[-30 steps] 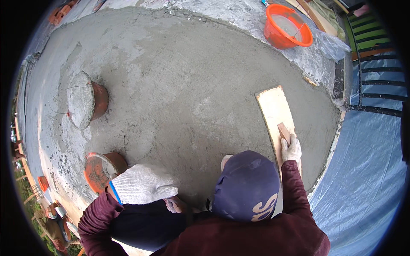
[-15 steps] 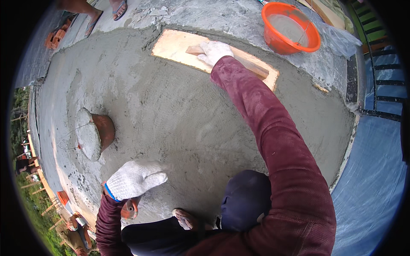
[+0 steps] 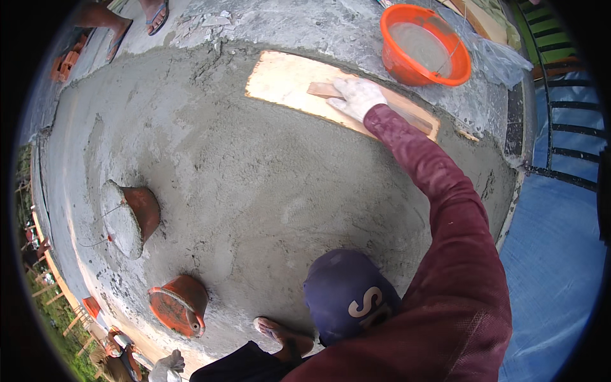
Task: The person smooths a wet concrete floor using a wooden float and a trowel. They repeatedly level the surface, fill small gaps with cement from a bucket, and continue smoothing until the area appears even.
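Float handle (image 3: pixel 322 90), partly hidden, clasped in right grip (image 3: pixel 359 98); left grip (image 3: pixel 167 367), cut off: cannot tell.

Long pale wooden float (image 3: pixel 280 76), brown bar handle (image 3: pixel 323 90) on top, lying flat, slanted, along grey cement's far edge (image 3: pixel 267 172)

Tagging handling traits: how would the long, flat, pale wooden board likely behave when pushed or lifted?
The pale board is likely stiff, braced by a brown wooden bar along it. Pushed, it would probably slide rather than roll, lying flat on wet-looking grey concrete. Lifted, it might tilt, since it extends beyond both sides of the white-gloved right hand.
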The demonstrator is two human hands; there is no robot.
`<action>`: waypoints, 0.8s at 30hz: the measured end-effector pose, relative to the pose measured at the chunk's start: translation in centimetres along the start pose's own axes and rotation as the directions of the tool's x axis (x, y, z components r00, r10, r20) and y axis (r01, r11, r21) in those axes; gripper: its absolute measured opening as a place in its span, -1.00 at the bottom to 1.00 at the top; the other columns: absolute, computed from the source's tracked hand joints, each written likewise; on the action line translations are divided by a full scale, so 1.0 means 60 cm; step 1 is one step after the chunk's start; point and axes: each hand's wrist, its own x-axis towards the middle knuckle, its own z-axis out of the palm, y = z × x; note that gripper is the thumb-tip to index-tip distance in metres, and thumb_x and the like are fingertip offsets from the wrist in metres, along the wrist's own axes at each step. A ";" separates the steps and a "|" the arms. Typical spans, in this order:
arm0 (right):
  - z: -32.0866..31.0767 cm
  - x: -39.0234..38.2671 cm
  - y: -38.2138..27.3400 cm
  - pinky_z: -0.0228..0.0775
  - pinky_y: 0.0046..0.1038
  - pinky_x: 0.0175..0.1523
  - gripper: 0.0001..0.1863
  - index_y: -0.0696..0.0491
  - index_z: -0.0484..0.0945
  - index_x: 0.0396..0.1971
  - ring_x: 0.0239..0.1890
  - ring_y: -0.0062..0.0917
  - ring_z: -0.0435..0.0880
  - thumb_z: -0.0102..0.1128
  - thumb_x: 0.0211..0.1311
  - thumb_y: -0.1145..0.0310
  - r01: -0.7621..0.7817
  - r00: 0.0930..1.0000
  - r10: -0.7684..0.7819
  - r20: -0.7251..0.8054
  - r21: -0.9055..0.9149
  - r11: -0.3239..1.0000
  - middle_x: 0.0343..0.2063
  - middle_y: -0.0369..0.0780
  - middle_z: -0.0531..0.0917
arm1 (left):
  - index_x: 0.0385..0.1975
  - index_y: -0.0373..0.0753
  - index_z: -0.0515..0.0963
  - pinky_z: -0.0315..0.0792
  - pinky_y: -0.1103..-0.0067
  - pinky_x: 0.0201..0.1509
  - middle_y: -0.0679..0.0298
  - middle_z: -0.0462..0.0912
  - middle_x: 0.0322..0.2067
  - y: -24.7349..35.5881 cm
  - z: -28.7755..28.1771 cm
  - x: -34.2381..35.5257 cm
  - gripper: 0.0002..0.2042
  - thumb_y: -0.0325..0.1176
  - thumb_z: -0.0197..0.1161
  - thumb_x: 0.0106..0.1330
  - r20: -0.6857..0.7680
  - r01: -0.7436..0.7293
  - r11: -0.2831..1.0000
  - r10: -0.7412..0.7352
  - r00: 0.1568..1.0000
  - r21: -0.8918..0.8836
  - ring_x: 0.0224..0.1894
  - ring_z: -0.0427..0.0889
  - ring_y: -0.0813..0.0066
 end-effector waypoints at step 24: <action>0.045 -0.122 0.001 0.64 -0.05 -0.01 -0.49 -0.09 0.48 0.19 -0.02 -0.14 0.79 0.19 0.41 -0.07 -0.084 0.996 0.079 0.051 0.107 0.991 -0.08 -0.08 0.78 | 0.52 -0.32 0.31 0.38 0.41 0.44 -0.07 0.56 0.33 0.008 -0.167 0.224 -0.40 -0.15 0.13 0.58 -0.285 -0.384 0.917 0.398 0.872 0.106 0.28 0.56 0.13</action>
